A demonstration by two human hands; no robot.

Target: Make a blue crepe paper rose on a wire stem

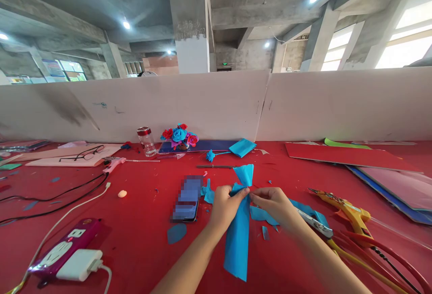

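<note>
A long strip of blue crepe paper stands before me, gathered narrow near its top, with the upper end flaring out. My left hand is closed on the gathered part, thumb across the front. At the strip's right edge, my right hand pinches the paper with thumb and forefinger; anything tiny between those fingertips is hidden. Blue paper scraps lie beneath the hands. Under my right forearm is a partly covered silver-handled tool. A phone lies left of my left hand.
Behind are a paper flower arrangement, a glass bottle and a blue paper flower on a stem. A yellow glue gun with cables lies right, coloured sheets beyond. A power strip and pink glue gun are left.
</note>
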